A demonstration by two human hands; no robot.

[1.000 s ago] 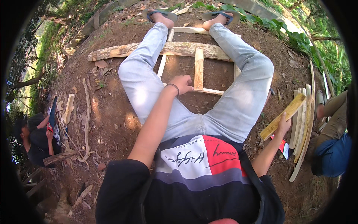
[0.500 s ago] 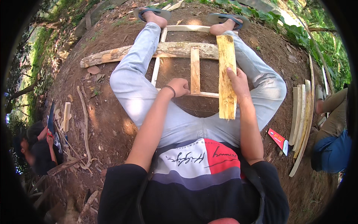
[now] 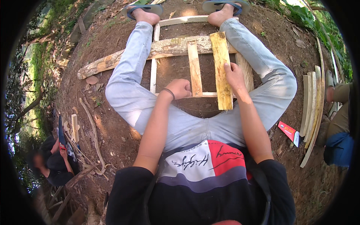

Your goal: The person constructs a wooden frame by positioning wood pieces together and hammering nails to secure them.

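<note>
My right hand [image 3: 235, 77] grips the right edge of a rough, yellowish wooden plank [image 3: 221, 67], thumb on top. The plank lies lengthwise over a wooden frame between my legs, just right of a narrower slat [image 3: 194, 69]. Beside the near end of that slat, my left hand [image 3: 179, 89] is closed by the frame's near rail [image 3: 210, 94]; whatever its fingers hold is hidden. A thick log-like beam [image 3: 165, 47] crosses the frame and runs out past my left leg. Right of the plank, partly behind my right hand, another wide board [image 3: 244, 69] shows.
Long wooden strips [image 3: 312, 105] lie at the right, near a red-and-white saw blade or sleeve [image 3: 289, 132] and a seated person [image 3: 339, 135]. At the left, another person [image 3: 56, 161] holds a saw [image 3: 61, 133]. Sticks [image 3: 93, 131] lie on the dirt.
My right hand has shifted the plank left and slightly away from me, closer to the slat. The slat tilts a little more. My left hand stays by its near end.
</note>
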